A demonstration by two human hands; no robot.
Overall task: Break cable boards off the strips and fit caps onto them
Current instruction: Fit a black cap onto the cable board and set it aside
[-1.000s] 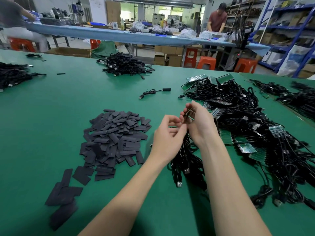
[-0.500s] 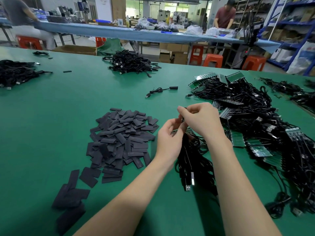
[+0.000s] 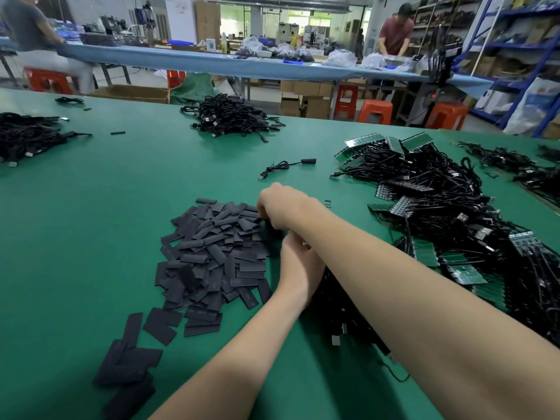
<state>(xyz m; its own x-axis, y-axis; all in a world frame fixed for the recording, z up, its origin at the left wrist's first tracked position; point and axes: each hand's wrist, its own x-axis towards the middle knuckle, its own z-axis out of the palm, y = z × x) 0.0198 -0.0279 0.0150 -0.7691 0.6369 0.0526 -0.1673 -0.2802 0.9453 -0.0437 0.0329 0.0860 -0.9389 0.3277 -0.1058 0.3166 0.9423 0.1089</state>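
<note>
Two arms crossing: right hand curling fingers into cap pile, grip unclear; left hand apparently pinching something small.

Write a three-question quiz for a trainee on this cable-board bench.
1. True or false: the right hand is over the edge of the pile of black caps.
2. Which lies alone on the green table beyond the hands? A) a cable with a cap on it B) a pair of scissors C) a roll of tape
3. Fill in: the strips of green boards lie tangled in black ____ on the person's right.

Key: 1 true; 2 A; 3 cables.
</note>
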